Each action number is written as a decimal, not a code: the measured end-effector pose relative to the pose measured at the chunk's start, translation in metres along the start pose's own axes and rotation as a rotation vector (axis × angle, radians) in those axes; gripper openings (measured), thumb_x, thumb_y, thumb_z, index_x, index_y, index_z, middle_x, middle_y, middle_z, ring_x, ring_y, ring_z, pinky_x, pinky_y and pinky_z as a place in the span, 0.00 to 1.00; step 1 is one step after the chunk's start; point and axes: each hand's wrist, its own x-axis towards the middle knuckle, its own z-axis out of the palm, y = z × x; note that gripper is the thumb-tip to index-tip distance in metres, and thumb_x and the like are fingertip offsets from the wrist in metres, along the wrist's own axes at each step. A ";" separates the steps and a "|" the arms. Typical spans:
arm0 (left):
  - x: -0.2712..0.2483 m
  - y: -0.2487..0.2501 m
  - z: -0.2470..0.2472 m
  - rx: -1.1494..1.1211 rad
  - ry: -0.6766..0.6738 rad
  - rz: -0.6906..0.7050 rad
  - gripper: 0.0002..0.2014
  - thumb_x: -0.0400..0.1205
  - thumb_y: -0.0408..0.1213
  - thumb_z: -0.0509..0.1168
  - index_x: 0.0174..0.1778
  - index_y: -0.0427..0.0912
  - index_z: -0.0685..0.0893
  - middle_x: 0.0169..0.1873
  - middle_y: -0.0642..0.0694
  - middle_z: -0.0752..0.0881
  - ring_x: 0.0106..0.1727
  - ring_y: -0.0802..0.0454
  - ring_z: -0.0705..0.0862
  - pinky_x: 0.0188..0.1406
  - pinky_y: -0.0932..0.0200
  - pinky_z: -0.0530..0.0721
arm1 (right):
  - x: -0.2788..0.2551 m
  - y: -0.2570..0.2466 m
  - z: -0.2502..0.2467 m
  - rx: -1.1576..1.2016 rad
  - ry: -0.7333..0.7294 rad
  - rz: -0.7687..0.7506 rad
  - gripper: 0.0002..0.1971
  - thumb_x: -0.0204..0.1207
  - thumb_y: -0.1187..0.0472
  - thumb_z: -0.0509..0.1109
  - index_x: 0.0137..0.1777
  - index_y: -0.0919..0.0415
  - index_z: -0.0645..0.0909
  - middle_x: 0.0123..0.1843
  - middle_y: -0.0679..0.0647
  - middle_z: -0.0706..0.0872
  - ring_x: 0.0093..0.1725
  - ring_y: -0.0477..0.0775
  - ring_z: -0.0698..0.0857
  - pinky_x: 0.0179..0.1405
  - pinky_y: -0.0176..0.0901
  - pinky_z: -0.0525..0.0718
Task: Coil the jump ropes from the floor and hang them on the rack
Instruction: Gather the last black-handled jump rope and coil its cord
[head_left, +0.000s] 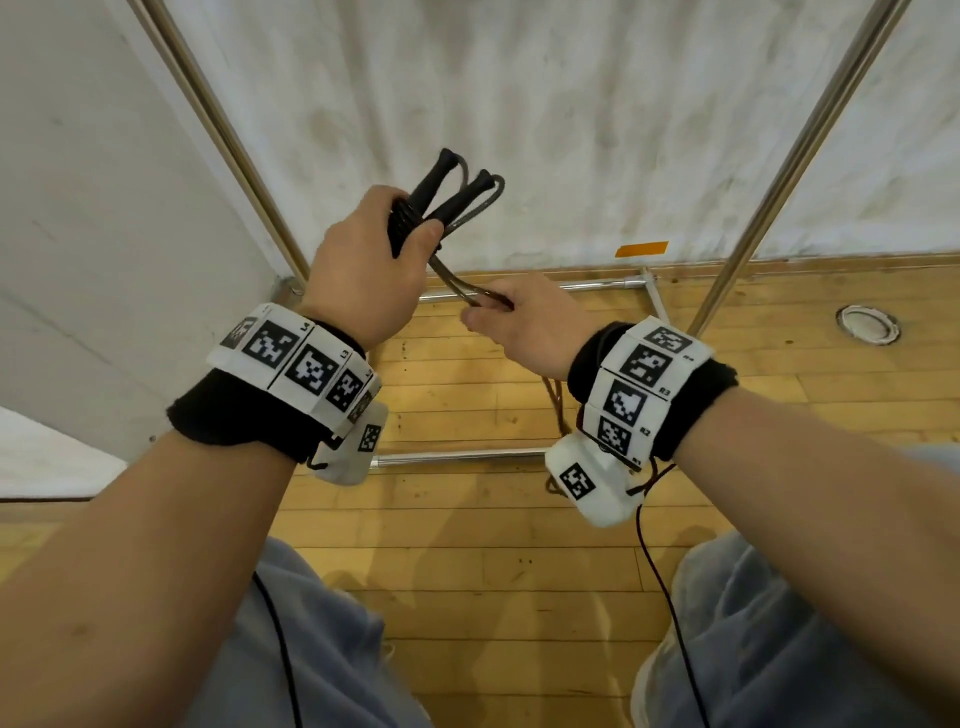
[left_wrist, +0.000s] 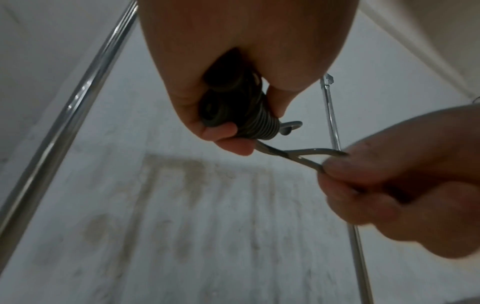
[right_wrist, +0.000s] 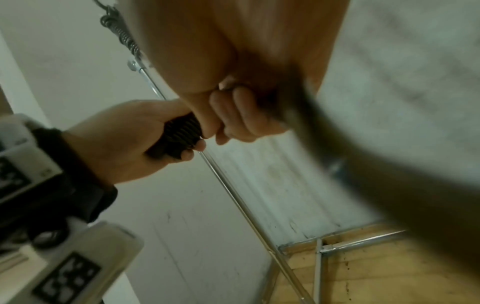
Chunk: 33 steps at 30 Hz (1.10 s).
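Observation:
My left hand (head_left: 374, 249) grips the two black handles (head_left: 447, 195) of a jump rope, held together and pointing up toward the wall. The grey rope (head_left: 457, 283) runs down from the handles in a doubled strand to my right hand (head_left: 524, 317), which pinches it just below and to the right. In the left wrist view the ribbed handle ends (left_wrist: 233, 109) sit in my curled fingers, and the rope (left_wrist: 306, 154) crosses into my right hand (left_wrist: 389, 185). More rope (head_left: 556, 405) hangs below my right wrist toward the floor.
The metal rack's slanted poles (head_left: 789, 171) rise left and right, with its base bars (head_left: 571, 286) on the wooden floor against a white wall. A round floor fitting (head_left: 868, 323) lies at the right. My knees fill the bottom of the head view.

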 end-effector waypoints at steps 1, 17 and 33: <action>0.002 -0.005 -0.002 0.028 0.022 -0.025 0.19 0.85 0.49 0.59 0.68 0.42 0.73 0.50 0.48 0.83 0.45 0.51 0.78 0.42 0.56 0.73 | 0.000 0.001 -0.001 -0.042 -0.002 -0.003 0.17 0.83 0.53 0.61 0.35 0.62 0.76 0.25 0.48 0.69 0.23 0.47 0.67 0.25 0.35 0.69; 0.008 -0.022 0.002 0.059 -0.207 -0.169 0.16 0.85 0.49 0.58 0.57 0.41 0.80 0.41 0.46 0.86 0.40 0.50 0.84 0.31 0.58 0.77 | -0.004 -0.003 -0.037 -0.432 0.100 -0.074 0.21 0.85 0.49 0.55 0.29 0.54 0.68 0.28 0.49 0.75 0.29 0.48 0.74 0.27 0.41 0.64; -0.024 0.022 0.026 0.272 -0.477 0.140 0.17 0.70 0.66 0.67 0.45 0.59 0.78 0.33 0.61 0.81 0.37 0.61 0.80 0.30 0.62 0.74 | 0.010 0.011 -0.056 -0.263 0.191 -0.156 0.14 0.79 0.47 0.65 0.39 0.54 0.85 0.30 0.45 0.80 0.29 0.40 0.76 0.31 0.29 0.70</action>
